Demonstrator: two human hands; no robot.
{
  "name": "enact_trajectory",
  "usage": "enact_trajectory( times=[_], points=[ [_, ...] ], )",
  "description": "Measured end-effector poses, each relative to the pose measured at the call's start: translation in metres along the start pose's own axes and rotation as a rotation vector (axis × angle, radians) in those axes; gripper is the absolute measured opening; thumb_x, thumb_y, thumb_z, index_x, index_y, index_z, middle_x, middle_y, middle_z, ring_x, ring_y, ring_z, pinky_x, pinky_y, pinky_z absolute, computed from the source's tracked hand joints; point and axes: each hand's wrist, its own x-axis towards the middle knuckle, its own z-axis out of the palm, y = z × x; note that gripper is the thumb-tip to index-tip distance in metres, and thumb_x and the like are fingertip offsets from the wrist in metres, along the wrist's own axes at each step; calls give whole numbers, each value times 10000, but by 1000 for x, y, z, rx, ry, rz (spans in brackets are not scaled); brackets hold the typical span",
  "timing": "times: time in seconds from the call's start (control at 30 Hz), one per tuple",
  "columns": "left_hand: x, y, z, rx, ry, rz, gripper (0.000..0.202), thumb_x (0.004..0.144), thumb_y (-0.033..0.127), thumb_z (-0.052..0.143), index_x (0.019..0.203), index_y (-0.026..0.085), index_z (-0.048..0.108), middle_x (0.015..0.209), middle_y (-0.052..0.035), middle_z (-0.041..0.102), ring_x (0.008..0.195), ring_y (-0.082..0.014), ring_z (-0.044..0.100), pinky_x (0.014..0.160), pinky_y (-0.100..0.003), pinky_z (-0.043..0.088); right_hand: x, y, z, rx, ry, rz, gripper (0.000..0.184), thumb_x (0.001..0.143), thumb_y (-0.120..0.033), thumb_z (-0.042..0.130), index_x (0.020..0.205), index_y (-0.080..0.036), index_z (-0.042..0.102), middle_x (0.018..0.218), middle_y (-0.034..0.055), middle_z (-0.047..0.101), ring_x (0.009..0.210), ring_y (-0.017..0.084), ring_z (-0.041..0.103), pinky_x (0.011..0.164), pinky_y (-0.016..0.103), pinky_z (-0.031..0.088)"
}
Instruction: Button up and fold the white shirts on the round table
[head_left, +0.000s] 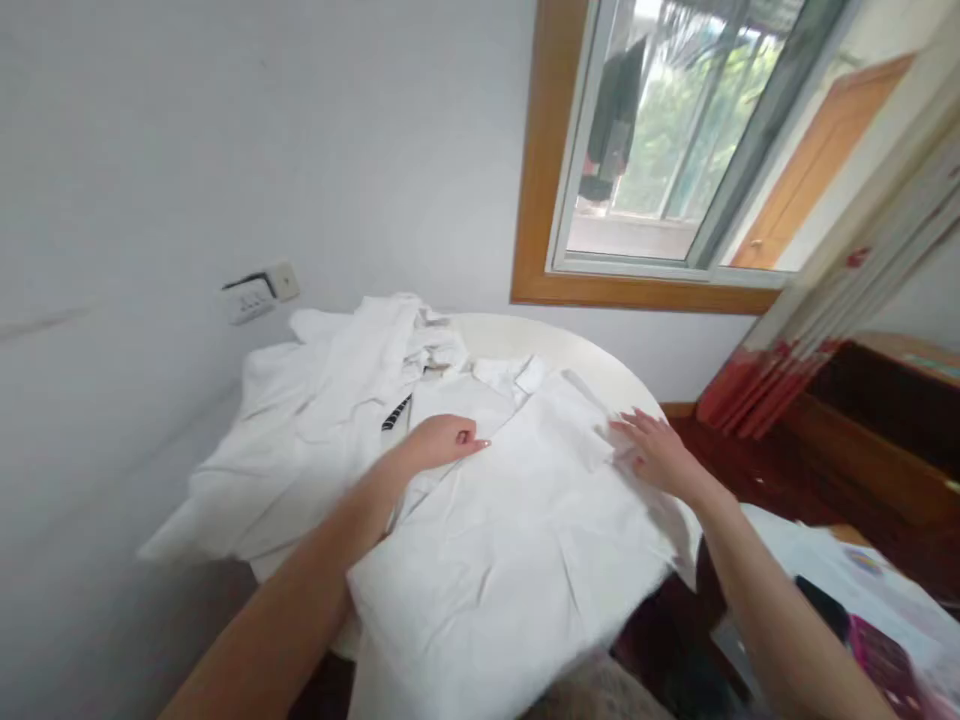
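Observation:
A white collared shirt (pixel 525 520) lies spread over a round white table, with its lower part hanging over the near edge. My left hand (pixel 442 441) is at the shirt's left side, its fingers curled and the thumb against them, closed on the cloth's edge. On the right side, my right hand (pixel 654 452) rests with fingers stretched out at the shirt's sleeve. The shirt's collar (pixel 517 374) points toward the wall. A pile of other white clothes (pixel 315 420) lies to the left, close to my left forearm, with a black striped strip (pixel 396 412) showing at its edge.
The white table (pixel 570 345) stands against the wall beneath a wood-framed window (pixel 551 285). A wall socket (pixel 251 298) is at the left. At the lower right, a dark phone (pixel 823 607) and a pink-edged item (pixel 885 660) lie on a pale surface. A curtain (pixel 802 350) hangs at right.

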Motion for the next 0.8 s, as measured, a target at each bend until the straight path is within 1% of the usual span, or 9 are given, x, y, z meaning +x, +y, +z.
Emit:
enact_trajectory(
  times=[0.1,0.2,0.33,0.4,0.5,0.57,0.63,0.73,0.8],
  points=[
    [-2,0,1,-14,-18,4,429,821,600,475,688,198,541,644,29,561,594,-121,470,542,-243,223,2,1,2,-11,38,-16,580,752,-137,487,1330,-188,506,1414,108,477,1368,291,320,1101,522,259],
    [-2,0,1,-18,-34,18,398,786,590,535,704,200,548,666,34,568,605,-119,476,545,-239,229,6,2,6,-20,62,-80,549,788,-139,474,1334,-191,503,1413,98,480,1365,276,330,1123,506,231],
    [-2,1,3,-2,-28,33,399,780,593,545,712,199,550,676,30,569,617,-120,483,556,-237,236,14,7,14,-27,59,-122,569,780,-104,474,1341,-194,497,1420,88,475,1345,257,370,1118,460,267],
    [-2,1,3,4,-22,33,405,782,599,540,717,199,552,678,29,569,618,-119,483,559,-236,238,16,12,18,-36,59,-74,587,767,-72,456,1344,-177,494,1409,92,490,1319,244,407,1102,431,299],
    [-1,0,4,8,-20,28,412,775,606,543,716,198,553,679,30,565,621,-119,482,561,-237,239,14,21,22,-69,69,106,580,777,-60,426,1349,-139,484,1360,121,535,1274,246,456,1066,417,333],
    [-1,-1,4,6,-25,26,416,767,611,550,713,199,553,671,33,557,620,-118,479,562,-236,241,12,26,21,-98,69,255,515,811,-96,417,1315,-130,515,1323,143,561,1251,268,475,1041,442,343],
    [0,-1,4,-1,-30,23,415,762,611,556,711,199,552,662,35,548,617,-117,476,563,-236,243,10,29,20,-121,50,357,432,841,-148,417,1242,-146,576,1306,148,572,1241,296,476,1028,483,337],
    [0,-2,4,-16,-31,21,413,756,608,565,711,197,551,660,37,544,620,-117,478,568,-235,250,10,31,19,-119,3,388,370,853,-189,426,1165,-179,625,1299,129,579,1230,306,479,1021,510,330],
    [-1,-2,3,-25,-35,17,419,745,613,575,713,196,551,663,37,543,626,-118,483,573,-233,257,10,33,20,-111,-12,377,369,856,-190,426,1166,-188,627,1279,121,593,1218,300,488,1024,507,329]
  ],
)
